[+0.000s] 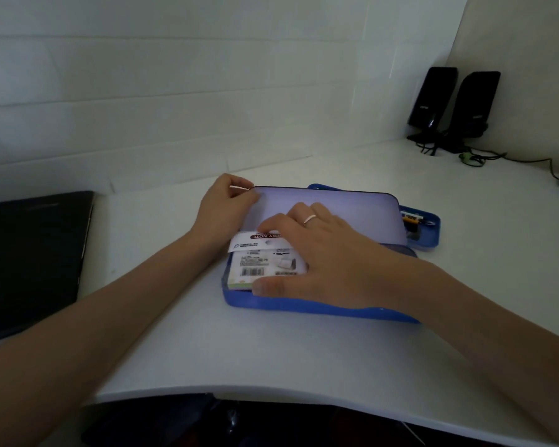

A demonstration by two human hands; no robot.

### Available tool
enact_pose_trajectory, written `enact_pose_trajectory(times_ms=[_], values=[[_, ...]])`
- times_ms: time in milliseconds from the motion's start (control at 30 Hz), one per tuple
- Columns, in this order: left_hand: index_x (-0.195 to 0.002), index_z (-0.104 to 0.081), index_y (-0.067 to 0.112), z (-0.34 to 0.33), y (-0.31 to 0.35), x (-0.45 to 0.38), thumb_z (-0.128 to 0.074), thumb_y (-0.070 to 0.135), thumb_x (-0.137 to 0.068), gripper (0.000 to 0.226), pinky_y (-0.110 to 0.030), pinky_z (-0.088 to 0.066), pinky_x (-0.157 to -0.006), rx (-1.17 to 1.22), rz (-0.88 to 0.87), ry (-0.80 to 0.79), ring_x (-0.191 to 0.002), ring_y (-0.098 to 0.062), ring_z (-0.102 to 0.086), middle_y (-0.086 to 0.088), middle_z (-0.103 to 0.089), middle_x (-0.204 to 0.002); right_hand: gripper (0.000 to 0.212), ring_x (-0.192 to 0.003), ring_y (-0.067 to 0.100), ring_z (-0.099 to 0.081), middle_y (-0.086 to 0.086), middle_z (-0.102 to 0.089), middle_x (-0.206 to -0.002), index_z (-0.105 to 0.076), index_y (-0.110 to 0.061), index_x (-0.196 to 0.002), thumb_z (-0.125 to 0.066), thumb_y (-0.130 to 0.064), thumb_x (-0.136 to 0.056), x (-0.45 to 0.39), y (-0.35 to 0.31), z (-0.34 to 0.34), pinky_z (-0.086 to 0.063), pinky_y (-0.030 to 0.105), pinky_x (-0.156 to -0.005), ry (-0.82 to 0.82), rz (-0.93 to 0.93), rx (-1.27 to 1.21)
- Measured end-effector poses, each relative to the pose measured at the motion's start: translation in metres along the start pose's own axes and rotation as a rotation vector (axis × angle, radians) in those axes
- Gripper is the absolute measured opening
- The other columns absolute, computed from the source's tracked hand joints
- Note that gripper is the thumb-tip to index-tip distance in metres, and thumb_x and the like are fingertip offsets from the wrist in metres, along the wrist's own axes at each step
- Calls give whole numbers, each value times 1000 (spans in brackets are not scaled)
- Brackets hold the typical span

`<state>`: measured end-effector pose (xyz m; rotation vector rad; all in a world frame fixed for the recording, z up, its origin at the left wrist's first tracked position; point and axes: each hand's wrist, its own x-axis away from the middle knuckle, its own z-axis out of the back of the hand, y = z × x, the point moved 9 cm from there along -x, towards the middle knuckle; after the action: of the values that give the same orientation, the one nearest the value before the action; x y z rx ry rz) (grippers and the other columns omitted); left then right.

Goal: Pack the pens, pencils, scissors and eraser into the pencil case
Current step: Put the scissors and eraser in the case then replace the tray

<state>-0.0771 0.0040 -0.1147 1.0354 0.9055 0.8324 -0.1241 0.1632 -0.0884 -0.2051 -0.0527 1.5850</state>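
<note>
Left hand (228, 204) pinches the pencil case (320, 306) flap's far-left corner; right hand (323, 256), fingers spread, presses a sticky-note pack (265, 266) inside it.

The light around me is dim and cool, brightest on the counter (304, 356) just beyond the pencil case (320, 306), whose raised flap (329, 208) shows pale glare. My forearms fall into shadow toward the nearer corners. The wide lens bows the counter's near edge; details look soft.

One head-worn camera looks forward and down, close over the white desk (271, 356).
</note>
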Motion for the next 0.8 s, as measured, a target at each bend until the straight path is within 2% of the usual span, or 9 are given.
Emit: enact_pose_trajectory(times_ms=[100,267,367,433,500,600,667,733,800], values=[[-96,-59,15,-1,1,0,-58,11,-79,17,-36,-48,-78,-38,-26,-5,-83,-21,-59,1,-63,-85,76,-107,19,-36,0,-42,-120,-33,-27,-135,-35,-75,-76,1,-3,-1,-36,41,-98,7,1,55],[-96,-61,13,-3,2,0,-54,2,-80,20,-29,-47,-71,-42,-32,-19,-77,-16,-58,3,-63,-81,73,-119,18,-30,-3,-33,-136,-20,-29,-146,-29,-68,-85,1,-3,-8,-29,37,-103,-47,43,124],[-95,-61,13,-3,3,0,-53,1,-80,21,-24,-46,-67,-44,-54,-20,-74,-13,-57,5,-62,-80,67,-123,16,-27,-6,-30,-141,-19,-29,-148,-29,-61,-89,0,-4,-10,-25,34,-106,-73,68,118],[-93,-61,13,-3,3,-1,-53,0,-79,21,-23,-44,-64,-43,-58,-16,-73,-12,-56,5,-62,-78,56,-123,13,-30,-9,-35,-140,-30,-33,-144,-36,-53,-92,-4,2,-6,-27,32,-106,-87,64,-19],[-90,-61,15,-3,2,-2,-53,0,-79,21,-25,-44,-64,-35,-55,-16,-73,-14,-56,5,-62,-78,43,-116,8,-41,-11,-47,-130,-50,-35,-132,-49,-43,-90,-7,10,6,-32,27,-102,-52,86,-165],[-88,-61,17,-3,0,-3,-53,0,-78,20,-29,-44,-67,-43,-51,-12,-75,-16,-57,5,-63,-77,27,-103,-15,-41,-17,-51,-119,-68,-40,-108,-65,-39,-81,-3,26,27,-28,6,-92,13,140,-197],[-88,-61,16,-3,0,-3,-53,0,-78,21,-29,-44,-67,-48,-56,-8,-76,-17,-57,5,-62,-77,28,-100,-27,-35,-16,-50,-123,-69,-41,-105,-69,-37,-78,0,35,31,-21,-7,-86,-25,152,-211],[-89,-62,16,-2,1,-3,-52,1,-78,21,-29,-43,-68,-61,-63,-6,-77,-17,-57,5,-63,-78,35,-101,-23,-38,-17,-47,-126,-65,-44,-111,-70,-34,-78,-1,42,23,-19,-11,-85,-110,125,-215],[-91,-62,17,-2,3,-3,-52,1,-78,22,-28,-44,-69,-83,-78,-7,-79,-17,-58,2,-64,-82,42,-104,-15,-41,-19,-50,-122,-61,-43,-116,-72,-30,-78,-5,42,9,-23,-7,-88,-143,115,-248]])
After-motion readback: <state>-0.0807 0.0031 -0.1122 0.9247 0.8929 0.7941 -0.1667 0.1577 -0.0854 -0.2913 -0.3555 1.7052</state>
